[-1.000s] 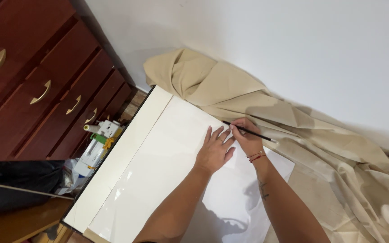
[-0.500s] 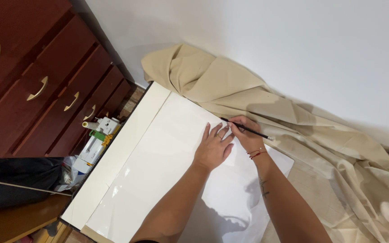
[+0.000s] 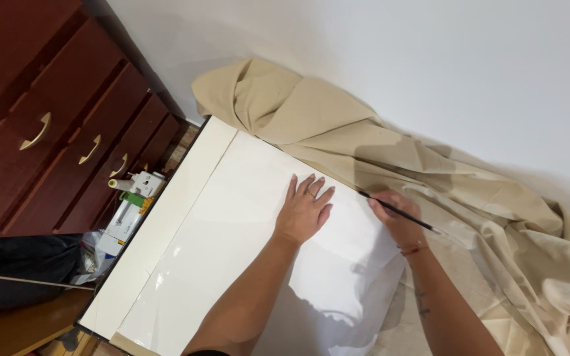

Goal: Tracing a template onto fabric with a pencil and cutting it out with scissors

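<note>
where the dresser (image 3: 41, 125) fills the far left with its dark red drawers and brass pulls, a black bag (image 3: 14, 270) lies near it, and a white glue gun (image 3: 126, 204) with a green part sits between the drawers and the board (image 3: 159, 244). the cream board runs from near left to far middle, and a glossy white sheet (image 3: 232, 237) lies on it. the left hand (image 3: 303, 212) rests flat on the sheet's far part, fingers spread a little and straight, holding nothing. just right of it, the right hand (image 3: 398, 221) sits at the sheet's right edge, fingers pinched narrow round a thin dark brush (image 3: 400, 213), which slants across the hand, one end over the sheet, the other over the cloth. a beige cloth (image 3: 483, 198) lies bunched along the white wall (image 3: 397, 59) from the middle to the right.
</note>
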